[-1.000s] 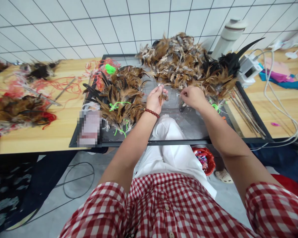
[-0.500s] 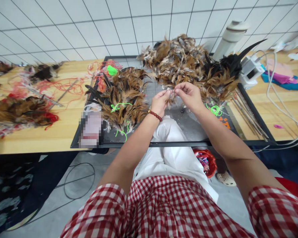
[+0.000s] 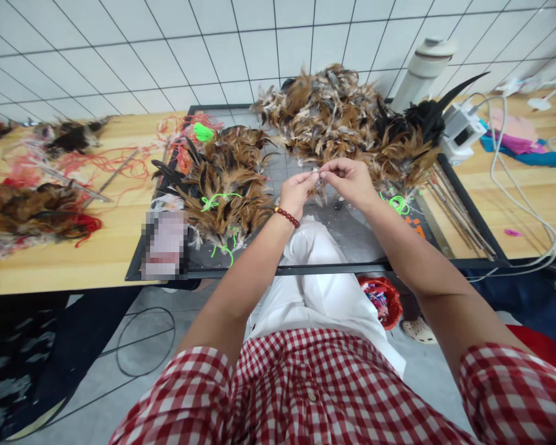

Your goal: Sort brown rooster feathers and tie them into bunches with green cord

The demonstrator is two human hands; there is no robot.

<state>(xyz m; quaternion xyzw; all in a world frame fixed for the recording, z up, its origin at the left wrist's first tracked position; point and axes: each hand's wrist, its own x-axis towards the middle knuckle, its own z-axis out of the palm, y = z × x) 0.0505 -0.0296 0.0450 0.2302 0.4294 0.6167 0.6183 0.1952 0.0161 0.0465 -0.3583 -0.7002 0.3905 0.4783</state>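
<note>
My left hand (image 3: 297, 190), with a bead bracelet at its wrist, pinches a small feather (image 3: 318, 195) by its upper end. Thumb and forefinger of my right hand (image 3: 349, 180) are pinched at the same spot, fingertips nearly touching the left ones. What lies exactly between the right fingertips is too small to make out. Behind the hands rises a large heap of brown feathers (image 3: 324, 117). Left of them lies a pile of brown feathers (image 3: 234, 179) bound in places with green string (image 3: 220, 199). More green string (image 3: 398, 204) lies by my right forearm.
A dark-framed board (image 3: 352, 238) lies on the wooden table (image 3: 120, 259). Thin sticks (image 3: 463, 210), a white charger (image 3: 463, 133), cables and a pale flask (image 3: 424, 74) are at the right. Red string (image 3: 120, 164) and more feathers lie left. A red basket (image 3: 393, 309) stands below.
The view has shifted slightly, so the table's things sit a little further left. Both hands stay close together; the fingertips have drawn slightly nearer each other.
</note>
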